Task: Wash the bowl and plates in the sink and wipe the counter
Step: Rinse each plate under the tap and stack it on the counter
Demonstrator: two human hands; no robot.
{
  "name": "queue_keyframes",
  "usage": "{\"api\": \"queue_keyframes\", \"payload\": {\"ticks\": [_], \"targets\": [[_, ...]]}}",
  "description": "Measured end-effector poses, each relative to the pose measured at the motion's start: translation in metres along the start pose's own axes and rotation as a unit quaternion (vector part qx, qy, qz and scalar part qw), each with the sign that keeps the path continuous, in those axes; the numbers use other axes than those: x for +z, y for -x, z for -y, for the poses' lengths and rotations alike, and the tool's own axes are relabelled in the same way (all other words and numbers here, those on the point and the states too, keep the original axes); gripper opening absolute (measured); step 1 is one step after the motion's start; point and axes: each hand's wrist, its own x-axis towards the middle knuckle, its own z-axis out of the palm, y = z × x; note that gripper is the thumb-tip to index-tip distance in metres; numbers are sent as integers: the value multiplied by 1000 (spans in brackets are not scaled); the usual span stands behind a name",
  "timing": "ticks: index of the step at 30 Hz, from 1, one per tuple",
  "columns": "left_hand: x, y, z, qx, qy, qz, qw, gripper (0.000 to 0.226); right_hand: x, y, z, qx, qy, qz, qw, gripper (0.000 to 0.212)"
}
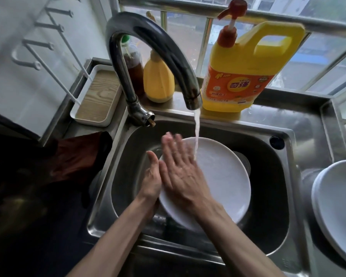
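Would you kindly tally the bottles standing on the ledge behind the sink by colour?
Yellow: 2, the large pump bottle and the small bottle
Clear with brown liquid: 1, the green-capped bottle
Total: 3

One white plate (224, 176) was counted in the single sink (268, 196). At least two more dishes (336, 206) were stacked on the counter (308, 126) at the right. Three bottles were counted: a pump jug (242, 76), a small yellow bottle (158, 80) and a brown-filled bottle (135, 64). One faucet (152, 41), one tray (98, 96) and one cloth (74, 158) were noted. Two hands were seen, the left hand (151, 180) and the right hand (180, 170).
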Motion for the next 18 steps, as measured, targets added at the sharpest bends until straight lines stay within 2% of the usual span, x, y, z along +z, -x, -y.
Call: {"api": "queue_keyframes", "payload": {"ticks": [2, 6, 11, 15, 18], "targets": [[4, 1, -5, -9, 68, 22, 997, 84, 0, 1, 0, -47, -50, 52, 996, 67], [13, 1, -10, -42, 148, 45, 987, 77, -6, 3, -6, -63, 34, 120, 990, 58], [16, 0, -15, -57, 166, 48, 983, 68, -36, 0, -7, -58, -29, 198, 978, 56], [20, 3, -17, -55, 167, 38, 984, 61, -40, -2, -7, -61, -40, 228, 971, 57], [18, 0, -15, -63, 159, 8, 985, 73, -46, -2, -8, -61, -61, 250, 964, 58]]}}
